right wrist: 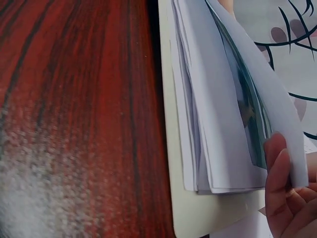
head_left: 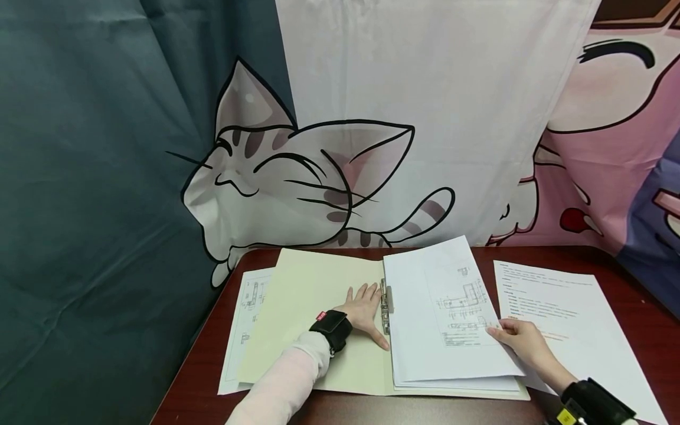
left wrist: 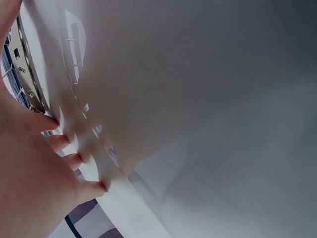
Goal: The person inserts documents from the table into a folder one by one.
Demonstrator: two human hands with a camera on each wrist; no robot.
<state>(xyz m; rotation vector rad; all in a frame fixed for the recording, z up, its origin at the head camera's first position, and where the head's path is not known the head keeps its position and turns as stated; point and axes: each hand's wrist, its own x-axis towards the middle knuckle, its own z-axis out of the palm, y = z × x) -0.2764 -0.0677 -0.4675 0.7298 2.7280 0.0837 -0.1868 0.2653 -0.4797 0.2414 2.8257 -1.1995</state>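
Note:
A pale yellow folder lies opened flat on the table, with a metal clip along its fold. My left hand rests with fingers spread on the folder's left cover, fingertips close to the clip. On the right side sits a stack of white paper; its top sheet bears a technical drawing. My right hand pinches this sheet at its right edge. In the right wrist view the sheet is bent up from the pages below, one of which shows a dark green picture.
A printed text sheet lies on the dark red-brown table to the right. Another drawing sheet sticks out from under the folder's left side. Behind the table hangs a cloth with cartoon cats.

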